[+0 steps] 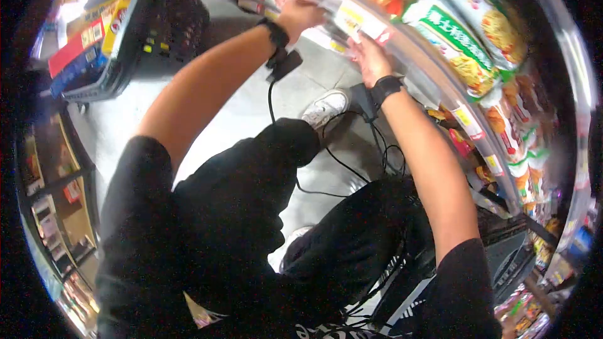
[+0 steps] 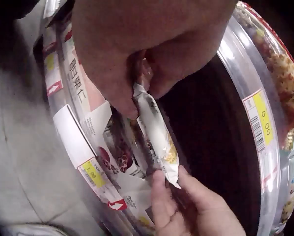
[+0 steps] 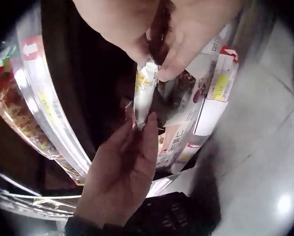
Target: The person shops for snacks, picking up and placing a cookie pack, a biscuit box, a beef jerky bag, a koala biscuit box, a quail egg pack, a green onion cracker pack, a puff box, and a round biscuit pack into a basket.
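Note:
A small white packet with yellow print is held lengthwise between both hands, over a shelf tier. The left hand pinches one end with thumb and fingers, and the right hand pinches the other. From the right wrist view, the same packet runs between the right hand above and the left hand below. An open printed carton with dark-wrapped pieces lies beside it. In the head view, the left hand and right hand are at the shelf edge.
Large noodle bags fill the upper shelf at the right. A dark basket with boxes stands at the upper left. Clear shelf rails carry price labels. Cables hang from the wrists, near a white shoe on the floor.

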Demonstrator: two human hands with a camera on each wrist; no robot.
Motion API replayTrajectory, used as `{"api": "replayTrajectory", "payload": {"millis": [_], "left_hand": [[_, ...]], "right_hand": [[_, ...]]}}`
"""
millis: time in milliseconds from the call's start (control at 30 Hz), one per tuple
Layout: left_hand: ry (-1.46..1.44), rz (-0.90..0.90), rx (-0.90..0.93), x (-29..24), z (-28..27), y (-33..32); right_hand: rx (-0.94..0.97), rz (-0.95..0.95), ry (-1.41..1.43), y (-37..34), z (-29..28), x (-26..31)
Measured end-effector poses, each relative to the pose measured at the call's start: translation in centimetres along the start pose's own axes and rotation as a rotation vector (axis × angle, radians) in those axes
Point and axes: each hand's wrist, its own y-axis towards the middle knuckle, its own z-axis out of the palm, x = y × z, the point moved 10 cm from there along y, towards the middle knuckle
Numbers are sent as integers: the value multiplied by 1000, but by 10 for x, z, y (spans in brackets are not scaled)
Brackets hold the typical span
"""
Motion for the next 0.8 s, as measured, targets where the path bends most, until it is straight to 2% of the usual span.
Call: {"api": "replayTrajectory", "payload": {"millis": [33,67,133,167,200,267,300,333,400,433,500,567,667,700,800], "left_hand": [[-134,-83,-54,-9,-3,5],[-490,-296,-151,-12,1,3],[-774,-367,-203,-7,13,7],[-430,-338,-78,-20,13,5],[-57,-180,18,-32,14,8],[681,147,221,-32,36,19],[1046,317,326,-21,54,21],[997,299,220,1,54,29],[573,147,220,39,51,39],[973,608,241,-6,57,23],[249,4,73,21,22,41],[-494,-572,-87,62,32,27],[-347,-607,-161,-14,20,2],[-371,-588,-144,-21,25,0],[-383,-522,-47,-36,46,3]], "right_hand": [[6,-19,-84,-5,4,12],[25,-16,-208,-13,10,20],[94,-104,-348,25,-16,20],[141,-119,-505,24,-15,26],[189,-132,-663,23,-16,31],[205,-24,-571,26,-29,31],[189,25,-748,19,-28,36],[173,70,-921,14,-29,40],[191,37,-857,8,-28,44],[201,17,-822,7,-27,46],[203,-44,-723,11,-25,51],[178,-81,-720,17,-33,54],[125,-150,-592,8,-36,61],[102,-174,-530,4,-41,64],[-54,-168,-683,-1,-82,73]]}}
